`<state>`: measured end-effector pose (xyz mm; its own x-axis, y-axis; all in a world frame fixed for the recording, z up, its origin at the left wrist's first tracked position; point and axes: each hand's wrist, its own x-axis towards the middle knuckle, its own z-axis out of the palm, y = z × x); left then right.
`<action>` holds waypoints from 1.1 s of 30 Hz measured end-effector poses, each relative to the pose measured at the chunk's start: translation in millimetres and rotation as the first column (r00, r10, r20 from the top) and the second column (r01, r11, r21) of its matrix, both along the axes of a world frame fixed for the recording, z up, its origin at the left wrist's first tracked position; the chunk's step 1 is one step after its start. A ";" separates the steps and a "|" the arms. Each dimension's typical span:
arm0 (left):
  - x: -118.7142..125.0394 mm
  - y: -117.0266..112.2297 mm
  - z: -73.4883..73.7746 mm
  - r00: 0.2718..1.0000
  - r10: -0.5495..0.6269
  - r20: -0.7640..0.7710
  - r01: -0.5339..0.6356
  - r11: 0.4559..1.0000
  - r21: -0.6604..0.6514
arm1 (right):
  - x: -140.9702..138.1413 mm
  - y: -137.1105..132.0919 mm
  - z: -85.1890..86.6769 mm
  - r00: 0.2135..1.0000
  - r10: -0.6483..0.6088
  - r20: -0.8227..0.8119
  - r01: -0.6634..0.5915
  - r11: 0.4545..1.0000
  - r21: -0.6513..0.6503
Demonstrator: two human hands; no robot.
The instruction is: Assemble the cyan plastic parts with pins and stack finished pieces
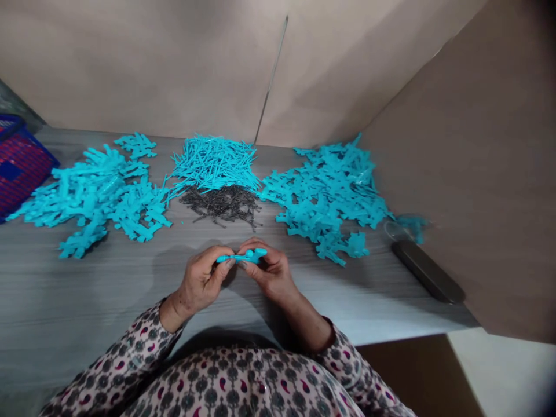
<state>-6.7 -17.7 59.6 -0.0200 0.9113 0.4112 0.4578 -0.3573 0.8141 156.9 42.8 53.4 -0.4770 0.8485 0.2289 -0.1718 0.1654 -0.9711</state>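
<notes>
Between my two hands is a small turquoise plastic piece [248, 256], held level just above the table near its front. My left hand [205, 278] pinches its left end between thumb and fingers. The right end sits in the closed thumb and fingers of my right hand [270, 271]. Past my hands lies a heap of thin dark rods or screws [223, 204]. Behind that heap is a pile of thin turquoise sticks [217, 162]. Flat turquoise plastic parts [328, 191] are heaped to the right, and chunkier turquoise parts [93, 185] to the left.
A blue and red basket [26, 165] stands at the far left of the grey table [130, 307]. A dark elongated case [428, 272] lies at the right, against the brown side panel [486, 174]. A pale panel [174, 69] closes off the back.
</notes>
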 end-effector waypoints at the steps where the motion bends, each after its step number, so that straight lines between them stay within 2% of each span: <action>1: 0.0 -0.3 -0.2 1.000 -0.006 0.005 0.006 1.000 -0.011 | -0.2 -1.4 0.7 1.000 -0.012 0.008 0.012 1.000 -0.001; 4: 1.3 -1.3 -0.4 0.998 -0.026 0.053 0.029 0.998 -0.054 | -0.1 -4.7 3.0 1.000 -0.015 0.006 0.015 1.000 -0.021; 6: 3.2 -1.5 -0.1 0.990 -0.029 0.140 0.046 0.992 -0.120 | 0.4 -5.7 4.2 1.000 0.004 -0.018 -0.004 1.000 -0.031; 10: 6.7 1.0 -1.2 0.929 0.034 0.368 0.092 0.943 -0.320 | -0.3 -5.4 5.3 0.999 0.017 -0.030 -0.018 0.999 -0.042; 14: 8.7 4.6 -5.5 0.893 0.086 0.442 0.113 0.907 -0.406 | -2.2 -3.5 4.9 1.000 0.000 0.021 0.001 0.998 -0.063; 17: 9.8 4.9 -9.3 0.914 0.084 0.397 0.068 0.933 -0.352 | -2.0 -1.9 3.9 0.999 -0.010 0.036 0.013 0.998 -0.065; 21: 5.5 4.6 -11.2 0.976 0.002 0.217 0.036 0.985 -0.168 | 0.1 -1.0 1.8 0.999 -0.050 0.004 0.050 0.997 -0.052; 23: 0.6 5.6 -9.8 0.993 -0.044 0.110 0.051 0.997 -0.065 | 1.3 -0.6 0.5 0.998 -0.059 -0.006 0.059 0.997 -0.040; 26: -6.1 7.8 -6.1 0.999 -0.048 0.009 0.048 0.998 0.048 | 2.9 1.0 -2.0 1.000 -0.017 -0.006 0.018 1.000 0.020; 33: -11.1 11.0 -5.1 0.999 -0.045 -0.006 0.045 0.995 0.089 | 4.9 7.5 -9.6 0.997 -0.029 0.070 0.018 0.988 0.154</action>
<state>-17.8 -6.7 54.6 0.0222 0.8709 0.4910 0.4427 -0.4489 0.7762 161.9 50.3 43.8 -0.4771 0.8174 0.3227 -0.0970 0.3160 -0.9438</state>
